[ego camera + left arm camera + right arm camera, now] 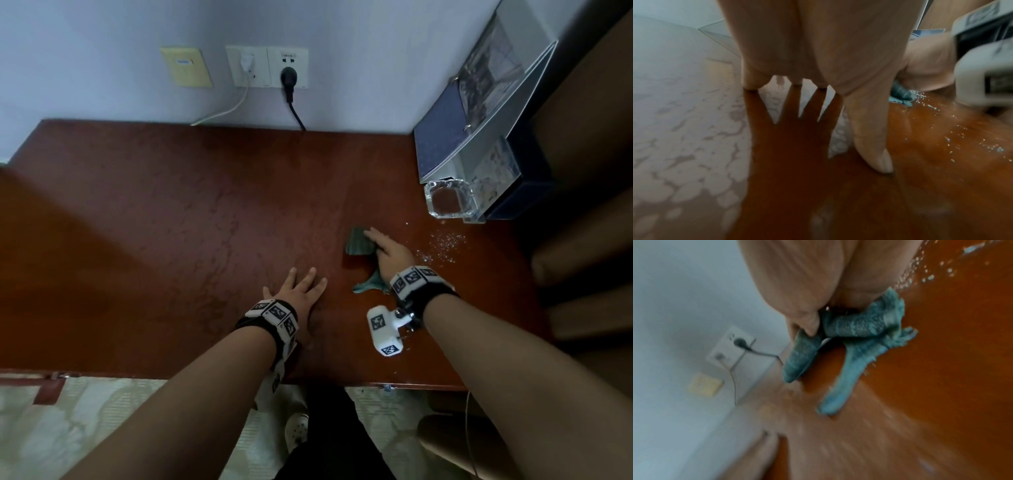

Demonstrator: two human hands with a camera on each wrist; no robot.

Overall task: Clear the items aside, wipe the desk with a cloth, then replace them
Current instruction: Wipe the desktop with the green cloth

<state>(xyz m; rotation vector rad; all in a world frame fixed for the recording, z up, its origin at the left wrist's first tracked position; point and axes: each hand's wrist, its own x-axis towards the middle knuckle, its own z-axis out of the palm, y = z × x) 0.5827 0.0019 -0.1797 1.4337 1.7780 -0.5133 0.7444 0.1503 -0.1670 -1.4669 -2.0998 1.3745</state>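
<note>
A teal cloth (pixel 357 242) lies bunched on the dark red-brown desk (pixel 171 222), right of centre. My right hand (pixel 387 248) lies on top of it and grips it. In the right wrist view the thumb pinches a fold of the cloth (pixel 859 324), and a loose tail trails back along the wood. My left hand (pixel 301 286) rests flat on the desk to the left of the cloth, fingers spread, holding nothing; the left wrist view shows this hand (pixel 818 48) pressed on the shiny top. Pale crumbs (pixel 442 246) are scattered just right of the cloth.
A clear glass ashtray (pixel 448 202) and a blue-and-grey folder stand (pixel 479 120) sit in the back right corner. Wall sockets with a black plug (pixel 288 77) and a white cable are behind the desk. A brown chair (pixel 589 260) stands at the right edge.
</note>
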